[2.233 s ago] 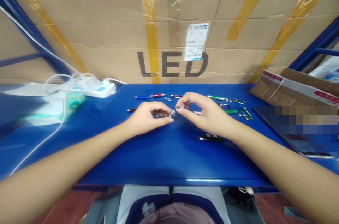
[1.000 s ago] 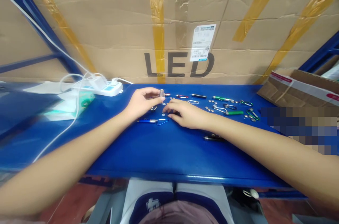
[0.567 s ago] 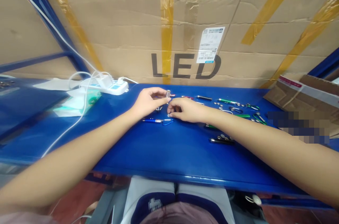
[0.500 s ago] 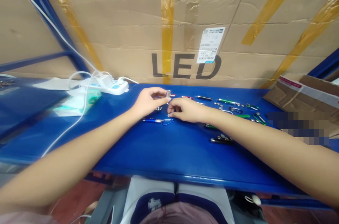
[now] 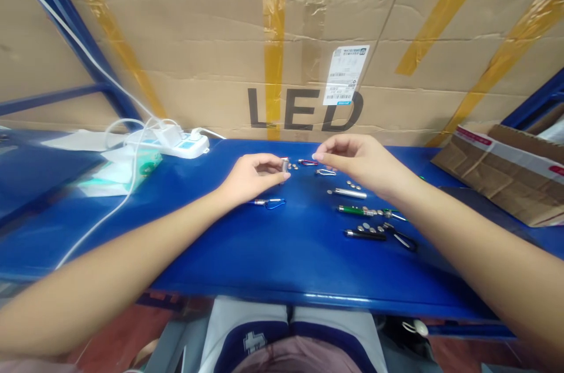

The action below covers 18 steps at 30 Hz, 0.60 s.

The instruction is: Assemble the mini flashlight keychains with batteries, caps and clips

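- Nearest you, 1 black tube (image 5: 365, 235) is lying beside small discs (image 5: 366, 226).
- Your left hand (image 5: 249, 180) is gripping 1 silver cylinder (image 5: 285, 166) above the blue table (image 5: 247, 249); you're seemingly working small parts with it, likely needing a steady hold.
- Your right hand (image 5: 363, 161) is hovering beyond, fingertips drawing together; whether they're grasping anything, I cannot tell.

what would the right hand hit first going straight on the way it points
Probably the red clip; the right hand may pass above it, as depth is unclear.
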Motion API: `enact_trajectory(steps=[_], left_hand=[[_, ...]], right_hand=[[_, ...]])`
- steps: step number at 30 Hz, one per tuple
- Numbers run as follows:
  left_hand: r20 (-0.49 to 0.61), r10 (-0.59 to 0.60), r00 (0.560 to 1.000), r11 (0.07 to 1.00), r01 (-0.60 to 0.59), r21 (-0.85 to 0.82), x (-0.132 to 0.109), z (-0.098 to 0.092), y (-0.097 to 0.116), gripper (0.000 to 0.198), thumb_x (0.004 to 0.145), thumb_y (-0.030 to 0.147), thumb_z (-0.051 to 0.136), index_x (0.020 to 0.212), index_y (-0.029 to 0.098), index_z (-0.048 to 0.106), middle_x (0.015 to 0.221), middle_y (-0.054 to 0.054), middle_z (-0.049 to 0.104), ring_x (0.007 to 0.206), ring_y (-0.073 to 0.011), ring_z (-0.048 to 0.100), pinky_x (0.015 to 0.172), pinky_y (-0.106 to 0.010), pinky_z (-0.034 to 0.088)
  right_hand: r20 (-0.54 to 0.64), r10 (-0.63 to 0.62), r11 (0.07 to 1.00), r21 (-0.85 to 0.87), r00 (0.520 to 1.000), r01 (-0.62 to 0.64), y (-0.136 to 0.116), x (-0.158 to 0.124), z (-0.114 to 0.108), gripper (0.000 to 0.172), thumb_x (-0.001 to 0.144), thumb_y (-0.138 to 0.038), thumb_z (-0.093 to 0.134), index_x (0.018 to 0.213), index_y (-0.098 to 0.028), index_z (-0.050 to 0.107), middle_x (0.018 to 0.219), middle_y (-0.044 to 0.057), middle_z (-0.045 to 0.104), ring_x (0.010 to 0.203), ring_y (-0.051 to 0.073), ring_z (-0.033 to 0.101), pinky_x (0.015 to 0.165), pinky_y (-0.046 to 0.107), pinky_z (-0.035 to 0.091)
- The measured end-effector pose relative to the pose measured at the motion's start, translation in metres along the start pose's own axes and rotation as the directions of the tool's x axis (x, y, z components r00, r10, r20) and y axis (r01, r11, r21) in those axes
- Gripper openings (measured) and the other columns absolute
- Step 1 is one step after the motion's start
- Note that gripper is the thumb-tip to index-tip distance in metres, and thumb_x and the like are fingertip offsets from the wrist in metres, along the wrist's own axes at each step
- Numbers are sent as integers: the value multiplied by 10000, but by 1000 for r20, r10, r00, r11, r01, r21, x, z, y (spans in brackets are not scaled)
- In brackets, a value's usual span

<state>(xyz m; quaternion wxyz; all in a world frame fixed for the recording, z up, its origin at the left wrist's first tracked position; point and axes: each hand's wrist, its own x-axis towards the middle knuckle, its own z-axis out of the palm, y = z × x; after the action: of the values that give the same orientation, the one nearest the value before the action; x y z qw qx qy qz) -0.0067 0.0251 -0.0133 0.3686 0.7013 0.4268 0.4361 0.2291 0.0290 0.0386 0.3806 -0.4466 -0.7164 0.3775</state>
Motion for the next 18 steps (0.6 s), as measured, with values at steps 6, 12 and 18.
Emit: enact_trajectory(steps=[6, 12, 18], left_hand=[[129, 121, 984, 985, -135, 107, -14, 19, 11, 296, 768, 379, 762, 976, 170, 753, 975, -86, 755, 856, -208, 719, 842, -350, 594], [224, 197, 955, 942, -247, 226, -14, 20, 15, 205, 805, 335, 738, 951, 193, 759, 907, -57, 744, 822, -178, 684, 797, -289, 558], [244, 221, 944, 927, -281, 248, -13, 20, 14, 170, 809, 316, 742, 935, 202, 753, 879, -41, 739, 802, -172, 669, 780, -283, 539]], right_hand=[[-20, 62, 991, 122, 998, -59, 13, -20, 2, 328, 707, -478, 790, 832, -185, 711, 811, 41, 701, 673, 139, 579, 598, 270, 457], [98, 26, 986, 162, 995, -42, 20, -26, 19, 290, 715, -429, 783, 794, -160, 706, 747, 18, 679, 662, 123, 571, 653, 272, 458], [139, 70, 980, 173, 988, -94, 21, -28, 20, 337, 688, -452, 802, 801, -153, 695, 715, 9, 650, 643, 121, 544, 637, 272, 442]])
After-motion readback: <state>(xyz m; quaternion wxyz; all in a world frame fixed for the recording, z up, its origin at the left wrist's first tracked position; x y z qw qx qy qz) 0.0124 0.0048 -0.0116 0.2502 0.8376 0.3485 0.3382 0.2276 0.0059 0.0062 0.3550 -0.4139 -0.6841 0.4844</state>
